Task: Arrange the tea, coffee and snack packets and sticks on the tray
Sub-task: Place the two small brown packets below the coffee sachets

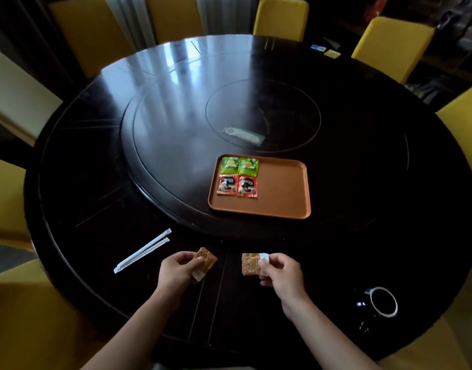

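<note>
Holding one cracker packet each, the left hand (176, 271) pinches the left cracker packet (206, 260) and the right hand (280, 272) pinches the right cracker packet (249, 264) just above the near table (96, 169) edge. Ahead of the right hand sits the orange tray (283, 193), with two green tea packets (239, 165) and two red coffee packets (237, 186) (side by side) in its left part. Left of the left hand lie two white sticks (142, 251).
</note>
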Demonstrator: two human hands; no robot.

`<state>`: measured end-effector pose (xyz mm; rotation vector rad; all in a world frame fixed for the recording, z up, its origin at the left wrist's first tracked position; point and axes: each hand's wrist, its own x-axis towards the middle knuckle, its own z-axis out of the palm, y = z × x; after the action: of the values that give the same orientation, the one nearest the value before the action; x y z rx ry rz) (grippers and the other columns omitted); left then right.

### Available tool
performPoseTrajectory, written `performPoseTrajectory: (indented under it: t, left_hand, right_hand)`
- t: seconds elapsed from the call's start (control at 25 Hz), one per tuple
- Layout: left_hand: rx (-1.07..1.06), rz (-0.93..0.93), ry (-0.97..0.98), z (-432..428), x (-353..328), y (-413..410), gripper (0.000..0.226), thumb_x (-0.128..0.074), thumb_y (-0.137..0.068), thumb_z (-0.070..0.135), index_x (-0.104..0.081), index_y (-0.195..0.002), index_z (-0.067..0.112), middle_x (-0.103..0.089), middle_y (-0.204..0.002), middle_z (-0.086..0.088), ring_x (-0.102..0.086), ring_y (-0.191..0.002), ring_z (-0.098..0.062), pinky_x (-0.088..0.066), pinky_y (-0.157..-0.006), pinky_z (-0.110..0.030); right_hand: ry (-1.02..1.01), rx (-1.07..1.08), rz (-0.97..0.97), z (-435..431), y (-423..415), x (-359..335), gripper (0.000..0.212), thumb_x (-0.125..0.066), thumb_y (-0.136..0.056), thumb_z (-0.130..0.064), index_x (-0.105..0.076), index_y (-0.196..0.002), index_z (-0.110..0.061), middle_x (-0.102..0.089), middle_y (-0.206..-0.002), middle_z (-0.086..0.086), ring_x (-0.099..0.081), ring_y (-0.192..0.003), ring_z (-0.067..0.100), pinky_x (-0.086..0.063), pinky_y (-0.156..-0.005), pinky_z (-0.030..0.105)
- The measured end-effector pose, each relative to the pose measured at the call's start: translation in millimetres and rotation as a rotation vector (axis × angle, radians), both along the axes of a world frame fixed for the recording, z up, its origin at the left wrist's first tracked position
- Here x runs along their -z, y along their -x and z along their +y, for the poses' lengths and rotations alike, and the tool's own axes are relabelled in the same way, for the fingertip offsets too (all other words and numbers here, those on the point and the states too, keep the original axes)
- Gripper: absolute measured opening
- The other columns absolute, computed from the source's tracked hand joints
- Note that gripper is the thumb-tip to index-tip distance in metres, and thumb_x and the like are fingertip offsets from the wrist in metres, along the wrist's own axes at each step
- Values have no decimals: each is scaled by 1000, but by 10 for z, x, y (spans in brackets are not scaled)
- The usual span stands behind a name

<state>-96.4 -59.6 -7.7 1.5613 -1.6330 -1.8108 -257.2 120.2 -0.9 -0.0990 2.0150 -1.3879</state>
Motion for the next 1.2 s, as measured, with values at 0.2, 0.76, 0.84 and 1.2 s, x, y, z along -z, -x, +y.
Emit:
performPoseTrajectory:
  t: [0.2, 0.76, 0.84, 1.2]
  left_hand:
    - [-65, -1, 4, -251, -110, 241, 3, -76, -85, 16, -78, -87, 15, -79, -82, -9, -74, -78, -27, -60, -69, -40]
    - [-83, 88, -110, -1017, -113, 386, 6, -73, -88, 11, -75, -93, 8, -78, -84, -13, -73, -65, -20, -55, -55, -29]
    - [-102, 81, -115, -1026, -85, 312, 6, -72, -89, 12, -75, -93, 9, -78, -85, -13, -74, -69, -23, -56, -57, -31]
    - [-65, 33, -89, -954, -73, 297, 6, -73, -89, 13, -75, -93, 10, -78, -85, -11, -75, -71, -23, -61, -62, -35]
  right_hand:
    - [-5, -17, 26, -421, 425, -138, 5, -67, -89, -7, -71, -86, -9, -73, -75, 10, -70, -65, 20, -61, -61, 31]
    - [-207, 34, 204, -1779, 818, -46, 11, -70, -86, -11, -66, -80, -19, -72, -94, 2, -70, -80, 22, -62, -64, 39]
    - [-229, 0, 223, -1875, 821, 0, 10, -72, -84, -14, -66, -80, -20, -72, -100, 0, -69, -86, 22, -62, -73, 44]
    - [-522, -291, 532, -1886, 907, 83, 5, -69, -88, -24, -71, -89, -19, -73, -106, 1, -67, -95, 24, -49, -70, 28]
